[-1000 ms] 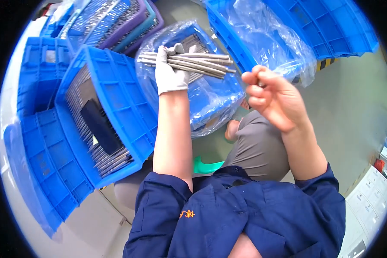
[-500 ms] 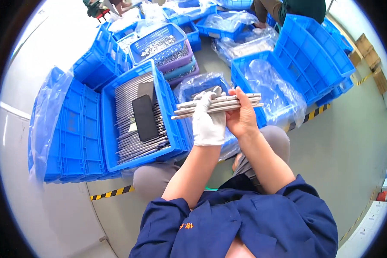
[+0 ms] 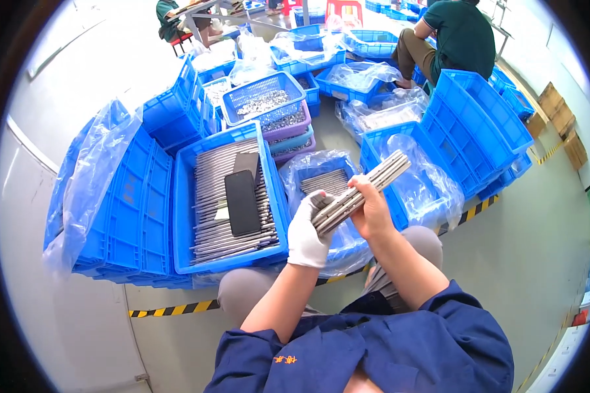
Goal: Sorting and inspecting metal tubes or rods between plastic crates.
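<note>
A bundle of slim metal rods (image 3: 360, 194) slants up to the right between my two hands. My left hand (image 3: 308, 232), in a white glove, is closed round the lower left end. Bare, my right hand (image 3: 373, 209) grips the bundle nearer its upper end, thumb on top. Just beyond, more rods (image 3: 326, 182) lie in a blue crate lined with clear plastic (image 3: 341, 159). To the left, a blue crate (image 3: 183, 216) holds rows of similar rods (image 3: 210, 177), with a black phone (image 3: 242, 203) and a dark flat piece (image 3: 246, 169) lying on them.
Blue crates (image 3: 128, 203) stand on end at the left under plastic film. Baskets of small metal parts (image 3: 265, 98) are stacked ahead. At the right, a plastic-lined blue crate (image 3: 416, 187) adjoins tilted crates (image 3: 465, 121). A person in dark green (image 3: 462, 39) sits beyond.
The rod bundle has swung from nearly level to a steep slant, right end up. My left hand has dropped lower. The view has tilted up, showing more of the far room.
</note>
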The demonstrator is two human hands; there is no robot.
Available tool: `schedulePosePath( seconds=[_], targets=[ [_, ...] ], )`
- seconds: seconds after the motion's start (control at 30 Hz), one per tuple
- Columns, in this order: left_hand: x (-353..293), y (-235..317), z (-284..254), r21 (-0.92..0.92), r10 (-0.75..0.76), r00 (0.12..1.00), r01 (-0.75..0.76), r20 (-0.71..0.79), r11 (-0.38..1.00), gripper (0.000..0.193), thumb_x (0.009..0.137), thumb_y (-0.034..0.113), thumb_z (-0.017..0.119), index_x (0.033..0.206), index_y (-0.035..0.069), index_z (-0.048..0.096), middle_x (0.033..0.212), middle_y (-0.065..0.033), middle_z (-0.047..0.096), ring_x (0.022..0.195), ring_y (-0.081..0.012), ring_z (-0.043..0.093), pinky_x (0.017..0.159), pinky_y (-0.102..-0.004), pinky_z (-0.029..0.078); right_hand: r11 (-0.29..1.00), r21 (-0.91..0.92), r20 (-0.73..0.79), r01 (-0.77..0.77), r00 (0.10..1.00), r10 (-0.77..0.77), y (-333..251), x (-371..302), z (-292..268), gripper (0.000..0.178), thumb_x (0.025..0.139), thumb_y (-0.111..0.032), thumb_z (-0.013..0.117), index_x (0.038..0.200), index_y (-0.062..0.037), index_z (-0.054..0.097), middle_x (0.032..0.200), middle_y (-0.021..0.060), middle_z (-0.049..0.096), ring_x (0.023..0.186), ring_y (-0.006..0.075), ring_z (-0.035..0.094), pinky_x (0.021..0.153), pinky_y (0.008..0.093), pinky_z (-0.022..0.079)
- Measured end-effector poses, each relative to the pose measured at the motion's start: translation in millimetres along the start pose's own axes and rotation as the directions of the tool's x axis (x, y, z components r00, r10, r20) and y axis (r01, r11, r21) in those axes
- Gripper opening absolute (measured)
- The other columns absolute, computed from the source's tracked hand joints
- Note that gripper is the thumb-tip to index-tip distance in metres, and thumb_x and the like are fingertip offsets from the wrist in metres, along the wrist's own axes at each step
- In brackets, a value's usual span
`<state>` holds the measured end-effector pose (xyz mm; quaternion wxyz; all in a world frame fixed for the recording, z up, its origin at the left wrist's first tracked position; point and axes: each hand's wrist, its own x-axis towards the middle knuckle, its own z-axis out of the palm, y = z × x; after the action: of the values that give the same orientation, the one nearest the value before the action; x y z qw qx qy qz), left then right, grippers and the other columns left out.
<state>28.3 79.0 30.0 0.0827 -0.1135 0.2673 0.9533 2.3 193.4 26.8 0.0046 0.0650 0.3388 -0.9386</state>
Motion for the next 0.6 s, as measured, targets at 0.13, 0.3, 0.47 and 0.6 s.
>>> schedulePosePath(
  seconds=[0.13, 0.3, 0.47, 0.6],
  targets=[
    [-6, 15, -1, 0.077, -0.415, 0.907, 0.409, 0.080, 0.909, 0.032, 0.086, 0.028, 0.039, 0.103, 0.001, 0.046, 0.088, -0.0111, 0.055, 0.074, -0.0188, 0.056, 0.062, -0.0312, 0.047, 0.972, -0.191, 0.207, -0.139, 0.962, 0.179, -15, 21, 3, 0.009, 0.075, -0.013, 0.053, 0.076, -0.0050, 0.050, 0.068, 0.0032, 0.049, 0.061, 0.0125, 0.050, 0.057, 0.0267, 0.043],
    [-8, 21, -6, 0.505, -0.650, 0.690, 0.457, 0.317, 0.732, 0.044, 0.071, 0.031, 0.061, 0.101, 0.004, 0.045, 0.068, -0.0036, 0.047, 0.056, -0.0114, 0.046, 0.050, -0.0217, 0.036, 0.898, -0.407, 0.522, -0.167, 0.764, 0.379, -9, 31, 9, 0.013, 0.072, -0.017, 0.058, 0.074, -0.0058, 0.052, 0.066, 0.0006, 0.049, 0.059, 0.0079, 0.048, 0.052, 0.0205, 0.038],
    [-3, 28, -13, 0.776, -0.467, 0.884, 0.302, -0.012, 0.554, 0.029, 0.072, 0.015, 0.056, 0.097, 0.006, 0.046, 0.060, 0.0017, 0.044, 0.049, -0.0067, 0.040, 0.043, -0.0203, 0.032, 0.649, -0.761, 0.276, -0.014, 0.898, 0.342, 5, 37, -1, 0.027, 0.076, -0.032, 0.059, 0.086, -0.0079, 0.056, 0.068, -0.0026, 0.049, 0.060, 0.0057, 0.044, 0.055, 0.0214, 0.037],
    [15, 42, -25, 0.825, -0.243, 0.970, 0.128, 0.012, 0.551, 0.035, 0.074, 0.015, 0.054, 0.106, 0.002, 0.047, 0.059, 0.0024, 0.045, 0.048, -0.0056, 0.041, 0.043, -0.0191, 0.032, 0.908, -0.354, 0.032, -0.224, 0.967, 0.251, -11, 75, -24, 0.037, 0.085, -0.041, 0.039, 0.086, -0.0060, 0.049, 0.058, -0.0040, 0.031, 0.048, 0.0051, 0.032, 0.041, 0.0197, 0.027]
  ],
)
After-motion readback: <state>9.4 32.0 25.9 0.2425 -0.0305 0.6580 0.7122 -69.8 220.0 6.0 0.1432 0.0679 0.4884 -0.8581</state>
